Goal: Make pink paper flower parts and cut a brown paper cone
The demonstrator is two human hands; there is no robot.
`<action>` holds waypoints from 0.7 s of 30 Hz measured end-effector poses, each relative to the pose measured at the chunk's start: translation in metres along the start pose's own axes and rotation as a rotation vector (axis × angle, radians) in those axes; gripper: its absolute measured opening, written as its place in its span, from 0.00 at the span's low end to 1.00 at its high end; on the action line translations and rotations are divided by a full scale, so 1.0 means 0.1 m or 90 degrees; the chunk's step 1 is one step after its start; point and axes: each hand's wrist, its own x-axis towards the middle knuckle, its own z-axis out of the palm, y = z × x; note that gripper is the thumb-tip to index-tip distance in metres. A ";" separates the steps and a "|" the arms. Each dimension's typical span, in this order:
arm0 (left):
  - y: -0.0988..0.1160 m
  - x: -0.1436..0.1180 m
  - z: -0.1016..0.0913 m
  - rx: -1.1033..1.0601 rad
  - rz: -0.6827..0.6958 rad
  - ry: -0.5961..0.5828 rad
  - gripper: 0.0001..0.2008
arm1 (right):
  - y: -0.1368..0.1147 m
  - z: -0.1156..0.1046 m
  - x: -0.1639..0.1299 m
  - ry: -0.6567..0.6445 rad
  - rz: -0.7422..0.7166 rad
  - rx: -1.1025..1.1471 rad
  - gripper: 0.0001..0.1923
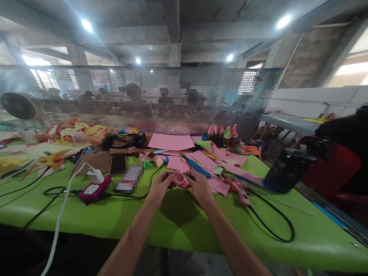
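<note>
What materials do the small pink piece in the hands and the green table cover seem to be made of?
The small pink rolled piece, held by the left hand and right hand, looks like matte paper or foam; blur leaves this open. The bright green table cover looks like smooth plastic sheet with a soft sheen.

A small pink paper piece (180, 180) sits pinched between the fingertips of both hands, held just above the green table. It looks rolled or folded, rounded in shape; finer detail is too blurred to tell.
</note>
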 end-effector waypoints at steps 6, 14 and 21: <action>-0.05 0.05 -0.07 0.010 0.000 0.044 0.17 | 0.02 -0.04 0.03 0.077 -0.014 -0.069 0.14; 0.00 0.06 -0.08 0.012 0.012 0.084 0.15 | 0.05 -0.05 0.03 0.045 0.001 -0.031 0.15; 0.01 0.06 -0.11 -0.013 0.009 0.158 0.21 | 0.10 -0.12 0.06 0.158 0.005 -0.098 0.13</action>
